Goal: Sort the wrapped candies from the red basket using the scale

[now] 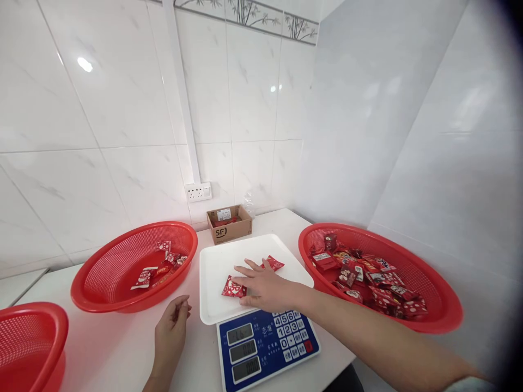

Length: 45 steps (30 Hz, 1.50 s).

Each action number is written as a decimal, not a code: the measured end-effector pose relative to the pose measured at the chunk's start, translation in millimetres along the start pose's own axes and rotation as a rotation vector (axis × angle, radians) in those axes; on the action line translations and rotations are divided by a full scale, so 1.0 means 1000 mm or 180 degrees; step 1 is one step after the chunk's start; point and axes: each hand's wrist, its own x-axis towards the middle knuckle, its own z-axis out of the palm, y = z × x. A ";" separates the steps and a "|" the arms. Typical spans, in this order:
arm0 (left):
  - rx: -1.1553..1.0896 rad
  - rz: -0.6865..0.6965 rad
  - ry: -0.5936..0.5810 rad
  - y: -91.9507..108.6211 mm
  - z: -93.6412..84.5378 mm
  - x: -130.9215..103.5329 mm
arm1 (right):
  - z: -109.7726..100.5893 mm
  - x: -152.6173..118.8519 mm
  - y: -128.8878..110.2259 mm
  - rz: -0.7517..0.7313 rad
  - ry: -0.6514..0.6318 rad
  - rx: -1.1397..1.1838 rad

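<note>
My right hand (263, 283) reaches over the white tray (214, 261) of a digital scale (265, 348), its fingers spread. Under and beside the fingers are two small red candy packets: one packet (233, 287) with a white pattern by the thumb side, another packet (274, 264) beyond the knuckles, partly covered. The palm hides whatever lies beneath it. My left hand (171, 324) rests near the white table (196, 359) left of the scale, fingers curled in with nothing visible in them. The scale has a blue keypad panel and three display windows.
On the right, a red plastic basket (445, 305) holds many red packets. Another red basket (93, 288) on the left holds several. Part of a third basket (53, 321) shows at the lower left. Behind the tray stands an open cardboard box (237, 231) against the tiled wall.
</note>
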 end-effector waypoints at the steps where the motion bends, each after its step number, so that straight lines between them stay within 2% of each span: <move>1: -0.0014 0.0000 0.0001 0.000 0.000 0.000 | 0.000 0.003 0.004 0.0104 0.0079 -0.0077; 5: -0.0066 0.0003 0.0026 0.000 0.000 0.000 | -0.001 0.012 0.024 0.0561 0.0378 -0.0316; 8: -0.0058 -0.0011 0.0029 0.000 0.000 0.000 | -0.004 0.013 0.028 0.0653 0.0473 -0.0332; 14: 0.0004 -0.0059 -0.0057 0.001 0.000 -0.001 | -0.006 0.014 0.011 -0.0272 0.0399 -0.0353; 16: 0.0002 -0.0053 -0.0059 0.000 0.000 0.000 | -0.003 0.019 0.010 -0.0301 0.0251 -0.0323; 20: -0.0052 0.0005 -0.0032 -0.004 0.001 0.001 | 0.003 0.027 0.016 0.0007 -0.0063 -0.0155; 26: -0.0038 0.0011 -0.0077 -0.006 0.001 0.002 | -0.002 0.026 0.015 0.0022 0.0088 -0.0296; 28: -0.0038 0.0001 -0.0062 -0.003 0.001 0.002 | -0.008 0.022 0.016 0.0103 0.0292 -0.0322; 30: -0.0035 -0.0038 -0.0065 -0.002 0.001 0.002 | -0.014 0.016 0.020 0.0373 0.0378 -0.0331; 33: -0.0045 -0.0072 -0.0132 -0.004 0.002 0.002 | -0.023 0.002 0.034 0.0811 0.0182 -0.0309; 36: -0.0070 -0.0048 -0.0192 -0.008 0.003 0.002 | -0.026 -0.010 0.050 0.0947 0.0034 -0.0278; 40: -0.0102 -0.0019 -0.0203 -0.010 0.005 0.002 | -0.024 -0.008 0.063 0.0952 0.0290 -0.0289; 45: -0.0167 0.0011 -0.0239 -0.010 0.006 0.003 | -0.017 0.018 0.066 0.0906 0.0764 -0.0211</move>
